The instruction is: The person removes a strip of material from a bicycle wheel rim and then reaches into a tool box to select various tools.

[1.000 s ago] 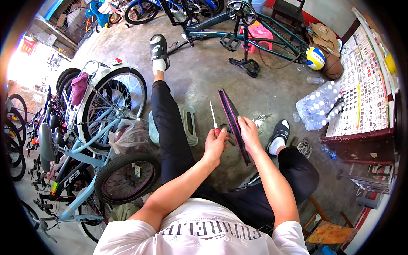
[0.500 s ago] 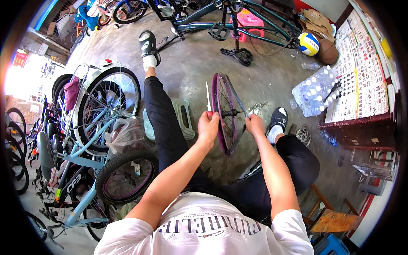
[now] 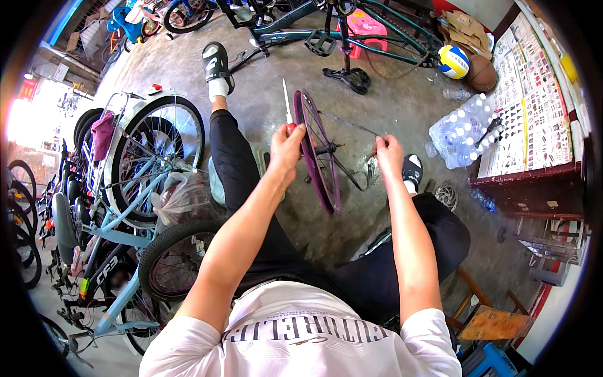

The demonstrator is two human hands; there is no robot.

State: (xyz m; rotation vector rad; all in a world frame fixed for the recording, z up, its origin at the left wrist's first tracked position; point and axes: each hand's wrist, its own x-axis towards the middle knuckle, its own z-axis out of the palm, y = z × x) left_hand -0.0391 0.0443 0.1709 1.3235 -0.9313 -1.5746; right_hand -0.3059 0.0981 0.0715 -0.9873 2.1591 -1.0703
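Purple wheel [image 3: 324, 150] is nearly upright in the left hand [image 3: 287, 149], grasped with a screwdriver [image 3: 288, 108], while the right hand [image 3: 389, 154] pinches a dark strip [image 3: 352, 123], which may slip if pulled too strongly.

Both bare forearms [image 3: 246, 221] stretch forward above spread legs [image 3: 231, 151], the left hand [image 3: 287, 151] curled closed in a grip, the right hand [image 3: 390, 154] well apart from it, fingers [image 3: 380, 144] bent in a pinch.
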